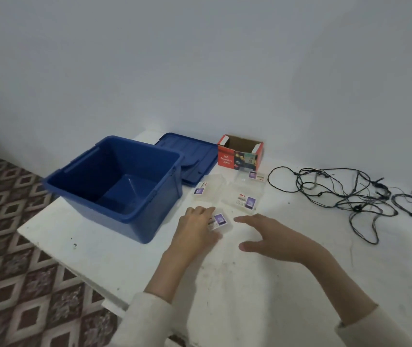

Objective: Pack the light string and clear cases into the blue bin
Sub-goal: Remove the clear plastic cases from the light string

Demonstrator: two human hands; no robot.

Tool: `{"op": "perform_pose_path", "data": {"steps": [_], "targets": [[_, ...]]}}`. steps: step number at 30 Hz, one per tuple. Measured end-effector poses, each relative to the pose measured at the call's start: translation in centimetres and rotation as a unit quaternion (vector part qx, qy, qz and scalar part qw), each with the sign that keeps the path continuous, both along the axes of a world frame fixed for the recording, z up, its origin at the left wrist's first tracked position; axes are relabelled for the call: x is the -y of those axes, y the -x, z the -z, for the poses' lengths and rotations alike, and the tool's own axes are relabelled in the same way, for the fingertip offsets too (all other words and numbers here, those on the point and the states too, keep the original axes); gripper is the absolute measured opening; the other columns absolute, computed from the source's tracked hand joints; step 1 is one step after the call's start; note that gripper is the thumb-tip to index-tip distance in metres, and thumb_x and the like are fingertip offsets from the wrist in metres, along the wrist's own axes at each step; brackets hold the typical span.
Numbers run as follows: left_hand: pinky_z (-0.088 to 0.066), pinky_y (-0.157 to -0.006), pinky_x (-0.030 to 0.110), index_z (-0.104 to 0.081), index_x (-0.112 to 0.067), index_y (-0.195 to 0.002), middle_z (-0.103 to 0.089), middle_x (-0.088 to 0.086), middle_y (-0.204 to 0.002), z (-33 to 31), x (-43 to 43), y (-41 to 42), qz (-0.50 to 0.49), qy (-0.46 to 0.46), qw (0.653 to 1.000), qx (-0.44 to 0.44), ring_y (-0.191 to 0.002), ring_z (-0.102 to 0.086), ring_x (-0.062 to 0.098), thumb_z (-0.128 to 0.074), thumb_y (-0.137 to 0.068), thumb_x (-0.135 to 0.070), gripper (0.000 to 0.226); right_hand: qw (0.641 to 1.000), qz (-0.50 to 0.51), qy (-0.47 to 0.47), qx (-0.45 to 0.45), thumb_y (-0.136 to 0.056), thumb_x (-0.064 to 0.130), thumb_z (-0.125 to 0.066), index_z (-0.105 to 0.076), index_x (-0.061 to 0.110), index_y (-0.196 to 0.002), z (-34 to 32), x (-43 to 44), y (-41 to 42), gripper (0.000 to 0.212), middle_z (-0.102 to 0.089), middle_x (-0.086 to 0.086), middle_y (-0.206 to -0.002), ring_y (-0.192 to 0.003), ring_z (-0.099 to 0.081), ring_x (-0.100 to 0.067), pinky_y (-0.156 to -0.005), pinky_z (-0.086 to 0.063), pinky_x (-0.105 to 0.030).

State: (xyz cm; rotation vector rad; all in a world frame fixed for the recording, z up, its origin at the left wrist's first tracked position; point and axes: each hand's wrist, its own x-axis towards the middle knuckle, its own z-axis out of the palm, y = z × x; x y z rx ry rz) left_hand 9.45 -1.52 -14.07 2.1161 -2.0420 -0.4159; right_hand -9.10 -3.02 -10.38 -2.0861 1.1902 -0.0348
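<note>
The blue bin point(79, 171) stands open and empty at the left end of the white table point(250, 284). Several clear cases with purple labels lie to its right: one point(206, 189) beside the bin, one point(246, 200) in the middle, one point(253, 177) near the box. My left hand point(196, 227) rests on the nearest clear case point(221, 221), fingers over its left side. My right hand point(272, 240) hovers open just right of that case, holding nothing. The dark light string point(350, 194) sprawls tangled across the table's right side.
The bin's blue lid point(190, 156) lies flat behind the bin, against the wall. A red cardboard LED lights box point(240, 154) stands open next to it. The table's left edge drops to a patterned floor point(12, 246).
</note>
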Motion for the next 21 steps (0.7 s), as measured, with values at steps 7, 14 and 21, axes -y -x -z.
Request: {"op": "perform_pose_path", "data": {"steps": [7,14,21], "targets": [[-0.016,-0.114,0.035,-0.024,-0.022,-0.146,-0.024,0.002,-0.152,-1.0,-0.7,3.1,0.032,0.022,0.999,-0.005,-0.14,-0.012,0.024,-0.055,-0.087,-0.046,0.07,0.999,0.032,0.006,0.004,-0.091,0.036,-0.055,-0.035,0.033,-0.14,-0.8,-0.6,2.5,0.053,-0.044,0.004,-0.134,-0.12,-0.043,-0.011,-0.098,-0.037,-0.027],[-0.019,-0.11,0.026,-0.043,-0.024,-0.138,-0.033,0.0,-0.147,-1.4,-2.1,12.9,0.176,0.014,0.977,-0.119,-0.138,-0.015,0.014,-0.054,-0.091,-0.036,0.05,0.993,0.096,0.04,-0.05,-0.09,0.021,-0.053,-0.046,0.034,-0.131,-1.3,-2.7,11.1,0.043,-0.05,0.004,-0.125,-0.108,-0.045,-0.009,-0.088,-0.037,-0.024],[-0.022,-0.106,0.024,-0.037,-0.019,-0.141,-0.034,0.004,-0.145,0.2,-3.3,19.5,0.278,-0.026,0.954,-0.107,-0.136,-0.019,0.02,-0.046,-0.091,-0.009,0.052,0.976,0.019,-0.065,-0.205,-0.078,0.014,-0.066,-0.034,0.045,-0.137,-1.4,-7.9,17.9,0.074,-0.038,0.004,-0.131,-0.123,-0.029,-0.012,-0.096,-0.04,-0.034]]}}
